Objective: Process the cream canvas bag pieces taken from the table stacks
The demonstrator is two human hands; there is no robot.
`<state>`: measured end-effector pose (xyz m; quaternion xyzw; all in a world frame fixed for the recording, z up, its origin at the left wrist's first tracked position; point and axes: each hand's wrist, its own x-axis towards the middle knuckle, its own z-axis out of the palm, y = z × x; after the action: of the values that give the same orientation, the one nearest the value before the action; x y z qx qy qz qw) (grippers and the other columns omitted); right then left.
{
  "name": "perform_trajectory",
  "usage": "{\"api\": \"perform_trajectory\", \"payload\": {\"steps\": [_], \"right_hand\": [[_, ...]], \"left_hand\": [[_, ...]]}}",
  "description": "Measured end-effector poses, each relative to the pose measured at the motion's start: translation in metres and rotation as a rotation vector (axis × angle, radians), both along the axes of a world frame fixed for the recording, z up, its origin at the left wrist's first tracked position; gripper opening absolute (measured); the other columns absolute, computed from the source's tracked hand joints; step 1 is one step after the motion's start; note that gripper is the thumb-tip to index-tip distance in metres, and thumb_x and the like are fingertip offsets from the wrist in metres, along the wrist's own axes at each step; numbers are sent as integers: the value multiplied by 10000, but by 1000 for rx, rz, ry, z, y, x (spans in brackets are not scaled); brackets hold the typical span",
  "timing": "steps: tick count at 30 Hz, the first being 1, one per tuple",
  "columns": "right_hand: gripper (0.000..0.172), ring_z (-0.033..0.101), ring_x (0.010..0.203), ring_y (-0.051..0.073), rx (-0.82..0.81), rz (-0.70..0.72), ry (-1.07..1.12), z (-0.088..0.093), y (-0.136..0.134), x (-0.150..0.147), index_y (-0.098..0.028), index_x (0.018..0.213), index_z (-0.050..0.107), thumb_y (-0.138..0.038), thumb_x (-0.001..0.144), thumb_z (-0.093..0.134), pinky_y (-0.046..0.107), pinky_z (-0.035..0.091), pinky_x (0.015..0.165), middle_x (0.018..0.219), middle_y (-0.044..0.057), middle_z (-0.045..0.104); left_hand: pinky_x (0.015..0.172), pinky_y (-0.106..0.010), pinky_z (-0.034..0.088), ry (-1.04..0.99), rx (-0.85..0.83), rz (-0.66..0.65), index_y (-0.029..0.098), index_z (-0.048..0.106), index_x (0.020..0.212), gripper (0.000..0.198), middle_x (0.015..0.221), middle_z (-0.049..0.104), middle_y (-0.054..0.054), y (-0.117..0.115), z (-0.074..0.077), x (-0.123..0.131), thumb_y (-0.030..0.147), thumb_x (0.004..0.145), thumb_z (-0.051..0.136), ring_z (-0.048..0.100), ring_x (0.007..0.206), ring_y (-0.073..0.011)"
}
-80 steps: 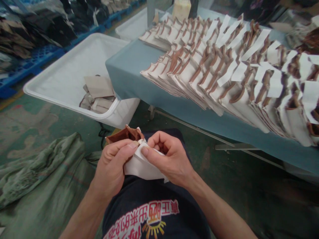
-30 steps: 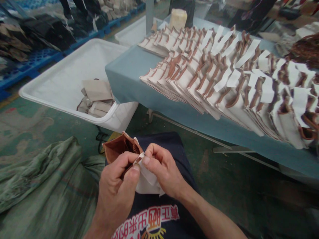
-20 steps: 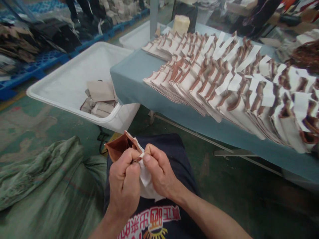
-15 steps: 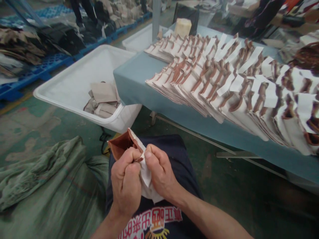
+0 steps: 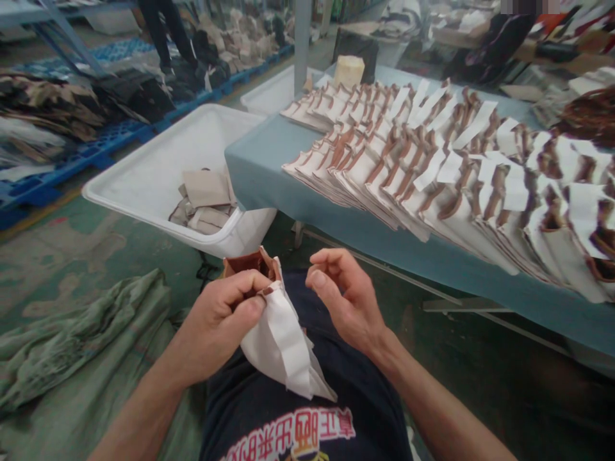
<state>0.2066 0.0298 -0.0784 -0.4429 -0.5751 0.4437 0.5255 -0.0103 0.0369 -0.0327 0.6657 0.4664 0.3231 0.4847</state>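
Now, nearest to you is your dark shirt (image 5: 307, 428), with pink and white writing on its front. Just above it, your left hand (image 5: 230, 317) has a small white bag (image 5: 257, 358) by its top edge, squeezed between the thumb and the fingers. The bag is in front of you, over your lap. It leans over, and its mouth gapes to show brown inside. A long white strip (image 5: 291, 346) hangs down its side from near your left thumb. Your right hand (image 5: 346, 301) holds nothing. It is up just beside the bag, not touching it, with the fingers bent and a gap between them and the thumb.

To your left, a big green cloth (image 5: 100, 365) lies in folds. Past your hands is a white tub (image 5: 139, 173) with some grey-brown pieces (image 5: 206, 190) in it. Next to it is the blue tabletop (image 5: 266, 157). Lots of white and brown bags (image 5: 379, 169) lean on each other there in rows, many with white strips on top. Behind them is a pale yellow block (image 5: 349, 70). Far off at the left, you can see a person's dark legs (image 5: 166, 32) by blue pallets (image 5: 33, 195).
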Motion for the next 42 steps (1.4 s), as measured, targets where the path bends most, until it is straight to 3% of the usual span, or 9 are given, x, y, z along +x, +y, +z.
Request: {"api": "perform_trajectory", "payload": {"steps": [3,5,9,11,14,20,26,32,42], "right_hand": [[390,740,1128,242,419,150,-201,26,13,9,-207,1281,637,-461,1004,742,397,574,1001,1235,118,780],[489,730,1203,265,608,258,-305,40,24,9,-204,1333,628,-545,999,729,444,532,1105,1288,130,780],[390,708,833,201,733,390,-456,52,42,4,-205,1015,691,-593,991,721,438,486,1089,819,3,739],[425,565,645,145,665,458,-527,53,44,4,-217,785,607,-570,991,722,342,487,848,648,-55,579],[437,424,575,104,418,561,-554,55,40,4,-218,721,517,-506,987,709,276,316,611,634,-78,475],[322,373,565,81,165,619,-484,57,35,2,-210,741,510,-376,959,680,255,263,592,640,-88,436],[316,348,564,87,-5,665,-354,60,36,0,-219,717,477,-361,956,628,250,266,559,625,-86,406],[266,318,569,98,-106,542,-280,53,29,-13,-228,663,406,-254,858,586,262,225,547,604,-76,349],[285,313,531,85,-580,630,226,26,26,-23,-227,696,513,-395,756,735,225,250,486,599,-88,409]], "left_hand": [[540,-181,458,78,92,-115,186,750,762,238,673,700,33,4,20,2,222,893,554,612,586,-122],[533,-162,455,110,162,-145,191,733,735,228,652,688,45,5,31,5,192,862,544,610,570,-108],[458,-145,370,167,214,-157,208,757,738,250,590,642,71,1,45,7,165,831,529,513,477,-73],[448,-149,360,195,194,-144,213,770,756,260,585,646,69,-2,47,5,169,832,525,506,469,-75],[452,-162,382,217,134,-105,206,740,768,226,588,661,56,-6,44,2,197,847,528,536,482,-93],[470,-185,404,232,96,-79,220,654,848,125,628,678,56,-6,30,-1,202,894,540,572,513,-110],[446,-189,364,154,232,-62,226,652,831,132,580,578,96,-5,27,-1,156,883,552,474,442,-78],[456,-217,390,154,280,-25,219,672,838,129,593,616,69,-1,21,0,157,875,565,510,444,-95],[596,-254,552,52,719,-78,265,733,1006,352,702,799,9,9,-30,-11,10,834,563,728,560,-155]]}}
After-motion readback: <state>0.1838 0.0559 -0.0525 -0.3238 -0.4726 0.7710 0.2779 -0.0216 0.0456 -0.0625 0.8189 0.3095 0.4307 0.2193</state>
